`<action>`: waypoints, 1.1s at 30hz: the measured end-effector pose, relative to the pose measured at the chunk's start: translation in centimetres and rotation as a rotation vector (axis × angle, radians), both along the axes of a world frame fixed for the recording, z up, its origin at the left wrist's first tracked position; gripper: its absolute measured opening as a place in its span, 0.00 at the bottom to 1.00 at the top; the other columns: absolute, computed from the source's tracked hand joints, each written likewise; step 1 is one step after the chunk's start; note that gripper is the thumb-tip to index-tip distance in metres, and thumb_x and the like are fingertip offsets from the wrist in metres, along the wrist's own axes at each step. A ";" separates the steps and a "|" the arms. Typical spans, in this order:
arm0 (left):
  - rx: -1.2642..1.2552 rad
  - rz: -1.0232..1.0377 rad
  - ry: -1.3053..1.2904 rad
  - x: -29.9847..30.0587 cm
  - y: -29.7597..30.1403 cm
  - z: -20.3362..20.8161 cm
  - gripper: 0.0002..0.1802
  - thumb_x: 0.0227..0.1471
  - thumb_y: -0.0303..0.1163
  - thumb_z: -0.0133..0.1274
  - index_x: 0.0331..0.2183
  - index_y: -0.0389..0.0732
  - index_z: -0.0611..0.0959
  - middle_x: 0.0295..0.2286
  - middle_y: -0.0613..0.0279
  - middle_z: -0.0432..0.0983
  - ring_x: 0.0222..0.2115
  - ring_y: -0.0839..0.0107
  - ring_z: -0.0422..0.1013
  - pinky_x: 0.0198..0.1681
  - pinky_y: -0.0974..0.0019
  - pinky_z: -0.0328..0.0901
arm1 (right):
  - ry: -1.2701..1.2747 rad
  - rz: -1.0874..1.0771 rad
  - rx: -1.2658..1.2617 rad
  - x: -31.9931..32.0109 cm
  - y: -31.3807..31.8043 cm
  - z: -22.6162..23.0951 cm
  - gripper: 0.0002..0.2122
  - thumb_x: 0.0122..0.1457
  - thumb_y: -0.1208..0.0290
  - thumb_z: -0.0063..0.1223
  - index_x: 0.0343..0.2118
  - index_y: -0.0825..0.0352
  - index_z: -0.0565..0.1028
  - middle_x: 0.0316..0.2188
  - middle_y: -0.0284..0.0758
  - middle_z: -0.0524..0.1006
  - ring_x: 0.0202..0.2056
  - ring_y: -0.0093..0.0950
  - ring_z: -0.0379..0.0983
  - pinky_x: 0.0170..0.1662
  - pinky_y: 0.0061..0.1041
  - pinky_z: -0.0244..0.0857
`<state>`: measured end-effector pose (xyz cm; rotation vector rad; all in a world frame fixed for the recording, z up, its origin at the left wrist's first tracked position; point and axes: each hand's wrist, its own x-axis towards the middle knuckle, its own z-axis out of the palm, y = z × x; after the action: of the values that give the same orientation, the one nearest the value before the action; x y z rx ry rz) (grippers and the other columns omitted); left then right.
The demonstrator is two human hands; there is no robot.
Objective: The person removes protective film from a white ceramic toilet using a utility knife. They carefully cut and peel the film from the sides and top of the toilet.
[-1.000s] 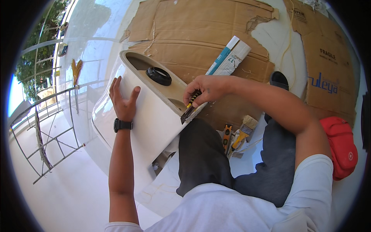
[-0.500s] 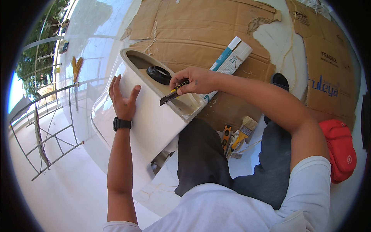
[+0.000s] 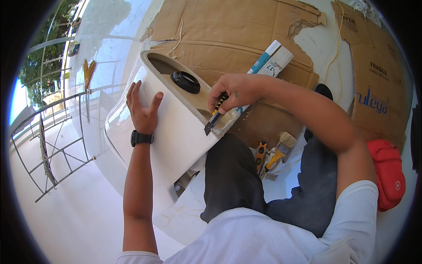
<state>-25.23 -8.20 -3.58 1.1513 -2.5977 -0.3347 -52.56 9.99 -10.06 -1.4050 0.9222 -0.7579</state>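
A white ceramic toilet bowl (image 3: 173,132) lies tipped over before me, its hollow underside turned toward the far right. Inside that hollow shows a black rubber ring (image 3: 185,82). My left hand (image 3: 144,110) rests flat against the bowl's white side, thumb and fingers spread. In my right hand (image 3: 237,93) is a black and yellow utility knife (image 3: 214,118), gripped by its handle. Its blade tip points down at the base's near rim, by a whitish crust at the corner; whether it touches, I cannot tell.
Flattened cardboard (image 3: 228,33) covers the floor beyond. A long blue and white box (image 3: 274,61) lies past my right hand. Near my knees are a small orange level (image 3: 260,154) and a paintbrush (image 3: 281,147). A red bag (image 3: 384,174) sits right; metal scaffolding (image 3: 66,149) stands left.
My right hand has moved right and nearer with the utility knife, whose blade now points more steeply down at the rim's corner. My left hand stays on the bowl.
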 end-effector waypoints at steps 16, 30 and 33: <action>-0.015 0.018 0.008 -0.1 0.2 -0.2 0.48 0.47 0.58 0.68 0.61 0.39 0.72 0.62 0.42 0.63 0.64 0.45 0.57 0.66 0.46 0.55 | -0.130 -0.345 -0.029 0.8 -1.3 -0.3 0.11 0.56 0.74 0.64 0.43 0.65 0.84 0.34 0.33 0.82 0.39 0.24 0.76 0.44 0.25 0.69; -0.077 0.006 0.006 -0.1 0.1 -0.4 0.41 0.54 0.53 0.65 0.60 0.38 0.73 0.61 0.42 0.64 0.63 0.45 0.59 0.66 0.45 0.56 | -0.162 0.028 -0.023 1.0 0.8 -2.5 0.13 0.56 0.72 0.67 0.44 0.66 0.84 0.34 0.30 0.84 0.37 0.21 0.75 0.43 0.25 0.69; -0.075 0.019 0.000 -0.2 0.1 -0.5 0.41 0.54 0.54 0.64 0.60 0.38 0.73 0.61 0.42 0.64 0.63 0.45 0.59 0.66 0.45 0.56 | -0.280 -0.123 0.055 1.6 2.0 -3.2 0.12 0.57 0.75 0.65 0.45 0.66 0.83 0.34 0.29 0.83 0.38 0.19 0.75 0.45 0.23 0.68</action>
<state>-25.41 -8.07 -4.05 1.1496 -2.5741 -0.2308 -50.99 11.95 -13.26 -1.1665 0.8080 -0.9865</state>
